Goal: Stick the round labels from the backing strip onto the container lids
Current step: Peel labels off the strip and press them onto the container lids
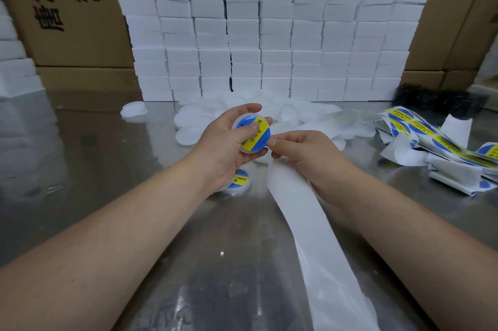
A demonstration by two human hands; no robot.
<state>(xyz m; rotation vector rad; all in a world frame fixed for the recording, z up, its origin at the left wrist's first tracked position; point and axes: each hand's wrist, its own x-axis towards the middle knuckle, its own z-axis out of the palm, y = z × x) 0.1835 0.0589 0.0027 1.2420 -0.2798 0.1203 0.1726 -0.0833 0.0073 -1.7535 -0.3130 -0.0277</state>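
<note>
Steel table (107, 169); L hand (223, 150) holds lid (245, 151), label (256, 134) band diagonal.

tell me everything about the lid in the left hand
The lid is round, whitish translucent plastic, its top covered by a blue label with a yellow band and black print. The left hand grips its rim, thumb pressing the label, face tilted toward the camera. The right hand, holding the backing strip, touches its right edge.

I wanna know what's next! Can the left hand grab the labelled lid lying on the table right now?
Probably not yet. The left hand is busy gripping one labelled lid; the second lid lies on the metal table, tucked beneath that wrist.
</note>
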